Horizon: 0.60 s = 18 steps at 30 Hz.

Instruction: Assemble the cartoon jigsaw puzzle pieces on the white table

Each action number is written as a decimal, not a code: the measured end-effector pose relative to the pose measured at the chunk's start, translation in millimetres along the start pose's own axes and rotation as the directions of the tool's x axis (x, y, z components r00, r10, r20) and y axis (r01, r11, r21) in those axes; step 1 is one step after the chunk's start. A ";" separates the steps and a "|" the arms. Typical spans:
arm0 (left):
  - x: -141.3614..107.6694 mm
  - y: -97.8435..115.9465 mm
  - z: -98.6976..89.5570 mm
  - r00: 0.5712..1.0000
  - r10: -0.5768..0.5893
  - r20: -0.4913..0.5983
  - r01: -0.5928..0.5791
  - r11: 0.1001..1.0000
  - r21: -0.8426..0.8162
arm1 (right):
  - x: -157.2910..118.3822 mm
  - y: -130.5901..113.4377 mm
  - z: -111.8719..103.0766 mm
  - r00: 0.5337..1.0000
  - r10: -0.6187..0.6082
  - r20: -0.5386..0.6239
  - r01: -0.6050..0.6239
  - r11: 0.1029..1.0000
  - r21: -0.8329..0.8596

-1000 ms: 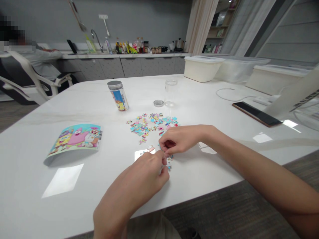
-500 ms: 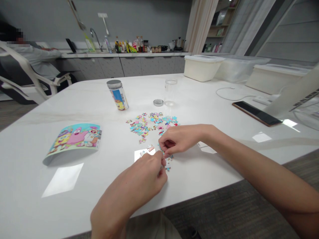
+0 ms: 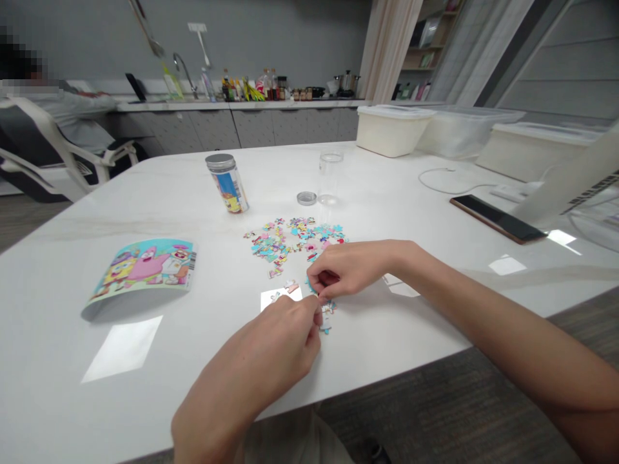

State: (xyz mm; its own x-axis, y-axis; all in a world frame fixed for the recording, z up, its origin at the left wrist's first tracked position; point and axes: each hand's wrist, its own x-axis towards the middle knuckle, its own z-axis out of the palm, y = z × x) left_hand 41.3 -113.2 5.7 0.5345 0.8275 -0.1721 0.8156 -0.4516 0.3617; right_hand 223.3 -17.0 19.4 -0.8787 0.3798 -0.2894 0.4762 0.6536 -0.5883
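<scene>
My left hand [image 3: 278, 338] and my right hand [image 3: 345, 267] meet close to the table's near edge, fingertips nearly touching. Both are closed in a pinch over a small cluster of jigsaw puzzle pieces [image 3: 326, 319]. The fingers cover much of that cluster, so the exact piece in each pinch is partly hidden. Just left of the fingers lie a loose pinkish piece [image 3: 291, 285] and a pale blue one [image 3: 275, 297]. Beyond the hands spreads a colourful heap of loose pieces [image 3: 271, 248].
A curled cartoon picture sheet [image 3: 149, 267] lies at left. Behind the heap stand a lidded canister [image 3: 227, 183], a metal lid [image 3: 306, 198] and a clear jar [image 3: 331, 177]. A phone [image 3: 498, 219] and storage boxes [image 3: 391, 132] are at right. Far left, a person sits in a chair [image 3: 43, 142].
My left hand has shifted very slightly left, its fingertips still at the cluster. The right hand stays almost where it was. The heap of pieces looks the same.
</scene>
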 end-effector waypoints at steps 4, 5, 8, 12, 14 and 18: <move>0.7 1.3 -0.6 1.000 -0.003 -0.012 0.003 1.000 -0.016 | 0.5 -0.1 0.1 1.000 0.004 0.000 -0.004 1.000 -0.004; 1.0 1.3 -0.5 1.000 -0.001 -0.007 0.000 1.000 -0.019 | 0.6 -0.2 0.0 1.000 0.004 0.001 -0.004 1.000 -0.005; 1.1 0.3 -0.1 1.000 0.005 0.012 -0.005 0.999 -0.033 | 0.6 -1.0 -0.4 1.000 0.005 0.000 -0.005 1.000 -0.007; -1.8 -1.8 -1.7 0.999 0.043 0.001 -0.043 0.999 -0.010 | 0.4 -2.6 -1.0 1.000 0.011 0.001 -0.011 1.000 -0.014; -3.2 -2.6 -3.4 0.999 0.054 -0.004 -0.054 0.999 0.000 | 0.6 -3.0 -1.0 1.000 0.013 0.003 -0.013 1.000 -0.019; -3.8 -2.0 -5.4 0.999 0.045 -0.004 -0.045 0.999 -0.027 | 1.1 -2.9 -0.6 1.000 0.012 0.003 -0.012 1.000 -0.017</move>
State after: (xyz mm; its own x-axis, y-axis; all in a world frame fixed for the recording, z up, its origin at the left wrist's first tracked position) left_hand 36.5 -113.7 10.6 0.5700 0.8074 -0.1524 0.7843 -0.4793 0.3939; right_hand 220.9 -18.1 21.2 -0.8730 0.3857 -0.2985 0.4872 0.6602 -0.5717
